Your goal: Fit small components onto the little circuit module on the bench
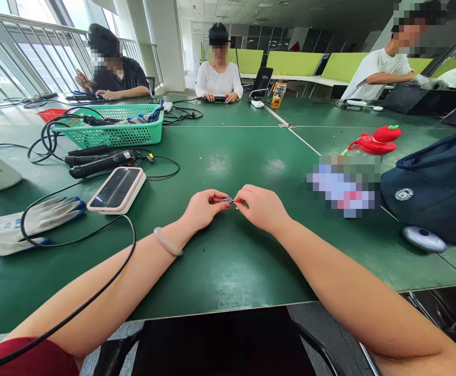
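Both of my hands meet above the green table (220, 261), fingertips almost touching. Between them is a small dark, silvery piece (226, 200), too small for me to tell its kind. My left hand (203, 210) pinches it between thumb and fingers, and a pale bracelet circles that wrist. From the other side, my right hand (261, 208) pinches at the piece's right end, thumb and forefinger pressed together. My fingers hide part of it.
To the left lie a phone (116, 189), white-and-blue gloves (35, 222), black corded tools (98, 161) and a green basket (112, 128). A black cable (133, 240) crosses over my left arm. On the right are a red-lidded bottle (372, 143) and a dark blue bag (435, 183). Several people sit or stand around the table.
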Demonstrator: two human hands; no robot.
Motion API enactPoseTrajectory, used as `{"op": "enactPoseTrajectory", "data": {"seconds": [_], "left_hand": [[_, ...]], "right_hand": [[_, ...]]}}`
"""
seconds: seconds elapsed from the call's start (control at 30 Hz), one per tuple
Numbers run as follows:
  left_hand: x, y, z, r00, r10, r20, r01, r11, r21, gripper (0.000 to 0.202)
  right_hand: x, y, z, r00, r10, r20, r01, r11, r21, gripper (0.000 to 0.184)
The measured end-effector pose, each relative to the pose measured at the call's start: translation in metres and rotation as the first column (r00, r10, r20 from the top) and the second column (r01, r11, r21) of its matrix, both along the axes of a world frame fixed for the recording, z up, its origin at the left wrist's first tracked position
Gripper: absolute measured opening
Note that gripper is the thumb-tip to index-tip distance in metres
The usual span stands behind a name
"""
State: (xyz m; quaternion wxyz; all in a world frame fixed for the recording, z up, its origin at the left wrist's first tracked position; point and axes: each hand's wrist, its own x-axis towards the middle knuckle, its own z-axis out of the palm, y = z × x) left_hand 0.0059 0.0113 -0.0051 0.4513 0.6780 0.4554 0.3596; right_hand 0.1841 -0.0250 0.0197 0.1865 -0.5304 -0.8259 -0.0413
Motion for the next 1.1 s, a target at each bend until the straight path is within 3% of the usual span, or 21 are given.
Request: {"op": "enactPoseTrajectory", "data": {"seconds": [0.2, 0.6, 0.73, 0.83, 0.93, 1.1], "left_hand": [[-0.001, 0.000, -0.001, 1.000, 0.011, 0.017, -0.011, 1.000, 0.005, 0.026], [-0.001, -0.002, 0.003, 0.995, 0.000, 0.102, 0.001, 1.000, -0.004, 0.025], [0.001, -0.003, 0.005, 0.980, -0.011, 0.197, 0.026, 0.997, -0.076, 0.029], [0.002, -0.004, 0.005, 0.956, -0.011, 0.294, 0.052, 0.990, -0.133, 0.034], [0.002, -0.005, 0.005, 0.957, 0.021, 0.289, 0.029, 0.985, -0.169, 0.034], [0.003, -0.005, 0.004, 0.967, 0.065, 0.246, -0.020, 0.983, -0.182, 0.033]], "right_hand": [[-0.002, -0.003, 0.001, 0.991, 0.010, 0.132, -0.018, 0.998, 0.057, 0.026], [-0.005, -0.004, 0.005, 0.987, 0.028, 0.158, -0.039, 0.997, 0.069, 0.031], [-0.003, -0.003, 0.001, 0.996, 0.044, 0.072, -0.050, 0.995, 0.085, 0.032], [0.001, 0.000, -0.001, 0.993, 0.069, -0.096, -0.059, 0.993, 0.104, 0.028], [0.007, 0.004, -0.003, 0.976, 0.014, -0.216, -0.012, 1.000, 0.012, 0.020], [0.015, 0.014, -0.008, 0.990, -0.108, -0.094, 0.076, 0.953, -0.293, 0.006]]}}
